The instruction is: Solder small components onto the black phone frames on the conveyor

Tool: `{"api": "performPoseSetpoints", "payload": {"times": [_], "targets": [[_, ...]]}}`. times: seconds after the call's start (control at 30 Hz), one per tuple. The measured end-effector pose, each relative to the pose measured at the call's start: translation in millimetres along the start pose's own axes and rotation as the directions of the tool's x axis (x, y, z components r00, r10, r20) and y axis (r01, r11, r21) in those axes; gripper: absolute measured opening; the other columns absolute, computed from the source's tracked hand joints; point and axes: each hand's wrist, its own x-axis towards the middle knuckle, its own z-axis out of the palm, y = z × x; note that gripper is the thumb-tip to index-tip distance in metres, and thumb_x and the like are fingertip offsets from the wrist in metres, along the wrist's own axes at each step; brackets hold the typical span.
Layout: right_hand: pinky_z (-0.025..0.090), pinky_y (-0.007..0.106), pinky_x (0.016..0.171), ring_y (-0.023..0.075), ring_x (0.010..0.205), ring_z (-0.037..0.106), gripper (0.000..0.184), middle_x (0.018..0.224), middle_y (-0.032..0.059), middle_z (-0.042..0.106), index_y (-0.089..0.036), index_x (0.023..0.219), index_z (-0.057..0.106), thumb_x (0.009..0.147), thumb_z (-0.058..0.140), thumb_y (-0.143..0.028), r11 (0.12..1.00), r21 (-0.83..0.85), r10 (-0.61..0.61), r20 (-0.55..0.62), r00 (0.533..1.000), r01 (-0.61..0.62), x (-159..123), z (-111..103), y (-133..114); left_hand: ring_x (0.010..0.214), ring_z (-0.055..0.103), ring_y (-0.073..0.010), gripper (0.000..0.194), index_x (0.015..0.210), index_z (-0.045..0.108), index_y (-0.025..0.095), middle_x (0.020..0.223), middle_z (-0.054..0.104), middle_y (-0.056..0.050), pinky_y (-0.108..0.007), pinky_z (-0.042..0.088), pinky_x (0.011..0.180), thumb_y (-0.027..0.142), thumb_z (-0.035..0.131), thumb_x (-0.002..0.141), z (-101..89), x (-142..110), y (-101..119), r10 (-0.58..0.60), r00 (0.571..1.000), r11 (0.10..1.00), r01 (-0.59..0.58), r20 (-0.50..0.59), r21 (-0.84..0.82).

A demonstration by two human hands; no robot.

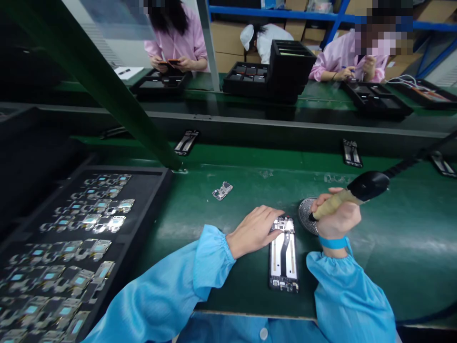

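An opened phone (284, 257) lies upright before me on the green bench, its silver midframe, black flex cable and upper circuit board showing. My left hand (255, 231) grips its upper end, fingers across the top edge and thumb over the board. In my right hand (339, 219) is an electric screwdriver (332, 204) with a yellowish grip and black end. Its tip points down left over a round metal screw dish (305, 216), partly hidden by the hand. A loose circuit board (223, 190) rests beyond my left hand.
At left stands a black tray (143, 209) with rows of circuit boards. More opened phones (187, 142) (352, 152) lie along the back strip. A green post (117, 95) slants across the left. Co-workers sit opposite, near black trays (246, 78). The screwdriver's cable runs up right.
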Motion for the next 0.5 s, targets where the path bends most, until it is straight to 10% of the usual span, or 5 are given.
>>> {"api": "performPoseSetpoints", "payload": {"times": [0.4, 0.5], "targets": [[0.043, 0.035, 0.040, 0.0188, 0.041, 0.049, 0.069, 0.058, -0.0022, 0.056, -0.025, 0.102, 0.063, 0.085, 0.050, -0.091, 0.994, 0.109, -0.012, -0.042, 0.999, 0.016, -1.9, 3.7, -24.3, 0.125, 0.062, -0.0254, 0.042, 0.147, 0.049, 0.015, 0.136, 0.067, -0.011, -0.041, 0.052, 0.109, 0.009, 0.049, 0.105, 4.2, 4.2, 1.6, -0.024, 1.000, 1.000, 0.024, 0.012, 0.001], [0.044, 0.036, 0.041, 0.0192, 0.041, 0.049, 0.070, 0.058, -0.0029, 0.056, -0.027, 0.108, 0.064, 0.086, 0.049, -0.091, 0.984, 0.167, 0.049, 0.100, 0.994, -0.065, -21.0, 18.2, -32.0, 0.130, 0.059, -0.0246, 0.046, 0.149, 0.046, 0.016, 0.140, 0.066, -0.011, -0.041, 0.050, 0.111, 0.008, 0.049, 0.105, 4.8, 5.3, -0.2, -0.010, 1.000, 1.000, 0.010, 0.015, -0.002]]}}
